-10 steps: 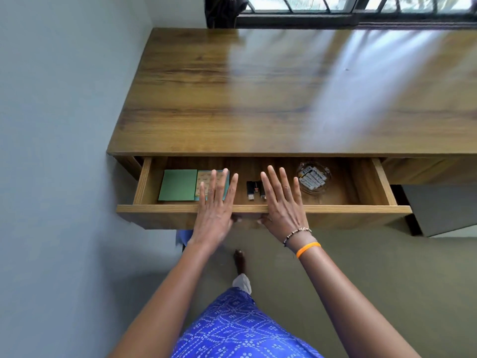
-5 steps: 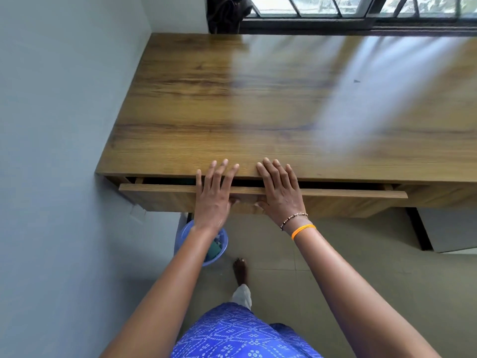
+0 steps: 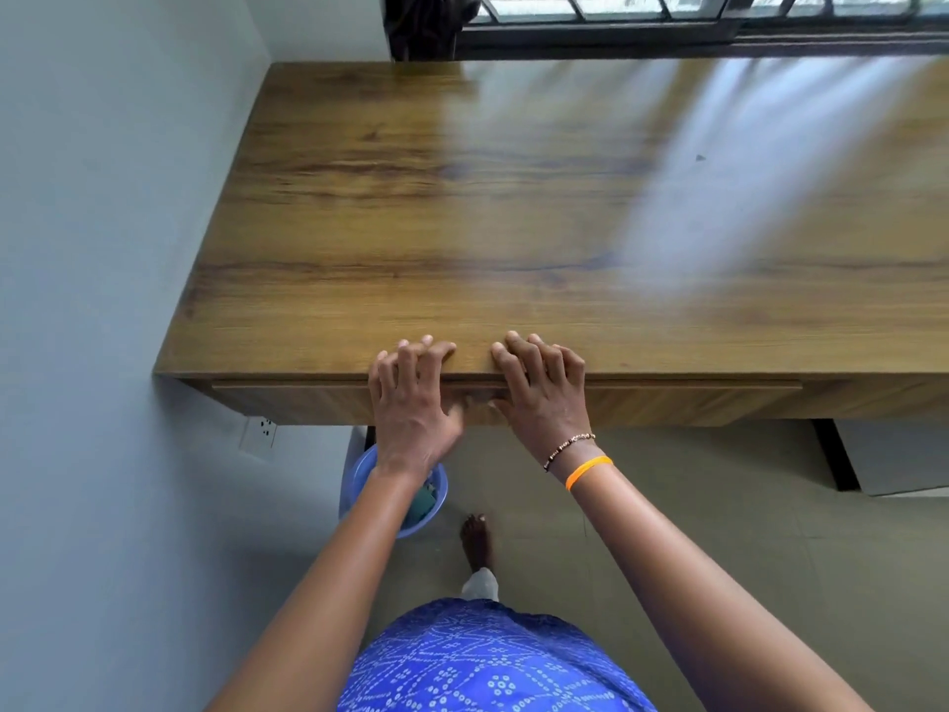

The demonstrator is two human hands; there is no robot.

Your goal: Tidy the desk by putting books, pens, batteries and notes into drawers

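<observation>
Desk [image 3: 513, 223]: wooden top, runs along the window [image 3: 719, 12], left end near the wall [image 3: 102, 249]. Glare streaks across the right part of the top.

Drawer [image 3: 667, 400]: sits flush under the front edge of the desk, front panel closed. Contents hidden behind the panel; the books, pens, batteries and notes are nowhere in view.

Floor [image 3: 667, 531]: greenish tiles. One bare foot [image 3: 476, 539] is planted below the drawer, and a blue patterned garment [image 3: 488, 660] fills the lower centre.

Basin [image 3: 359, 480]: blue plastic, on the floor under the left part of the desk, partly covered by the left forearm. Holds something dark green; cannot tell what it is.

Left hand [image 3: 413, 403]: palm against the drawer front, fingers bent at the knuckles, tips resting on the desk edge above. It grips nothing.

Right hand [image 3: 542, 398]: just beside the left, not touching it. Same posture: palm on the drawer front, fingers bent over the desk edge, nothing held. The wrist carries a bead bracelet [image 3: 567, 447] and an orange band [image 3: 588, 471].

Socket [image 3: 259, 434]: white, on the wall under the desk's left corner.
</observation>
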